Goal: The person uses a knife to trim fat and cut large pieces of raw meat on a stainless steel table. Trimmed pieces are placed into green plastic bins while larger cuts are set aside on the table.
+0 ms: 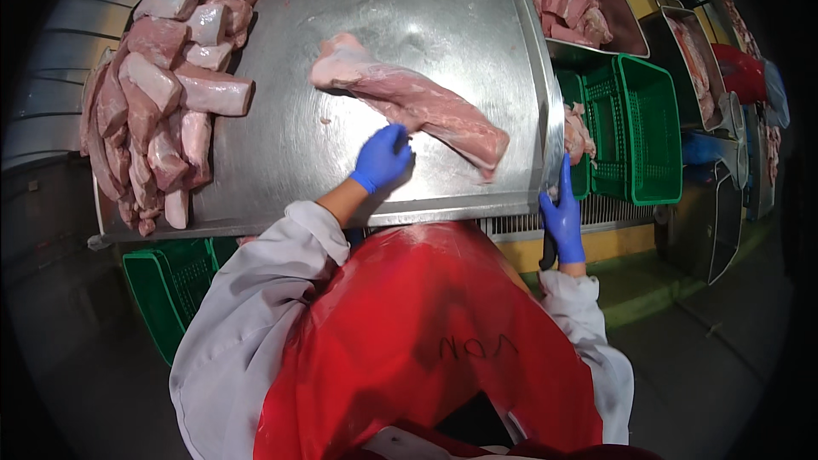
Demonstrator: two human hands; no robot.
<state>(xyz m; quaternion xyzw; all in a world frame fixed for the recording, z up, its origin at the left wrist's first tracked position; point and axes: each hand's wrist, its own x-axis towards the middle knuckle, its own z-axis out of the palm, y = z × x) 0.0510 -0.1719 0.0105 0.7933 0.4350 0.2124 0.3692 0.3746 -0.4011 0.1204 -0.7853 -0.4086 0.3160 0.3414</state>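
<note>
A long pork loin [426, 106] lies slantwise on the steel table [281, 149], its pale, fatty end far left and its cut end near right. My left hand [382, 160], in a blue glove, is closed at the loin's near edge, with the fingers pinching the meat around its middle. Past the table's right edge, my blue-gloved right hand [562, 220] grips a knife by its black handle [548, 251]. Its index finger points forward. I cannot make out the blade clearly.
Several meat pieces [158, 94] are heaped along the table's left side. Green crates [652, 132] stand to the right, one with meat scraps [577, 134]. A steel bin of meat [571, 0] is beyond. Another green crate [162, 290] sits below left. A red-clad person [740, 72] is far right.
</note>
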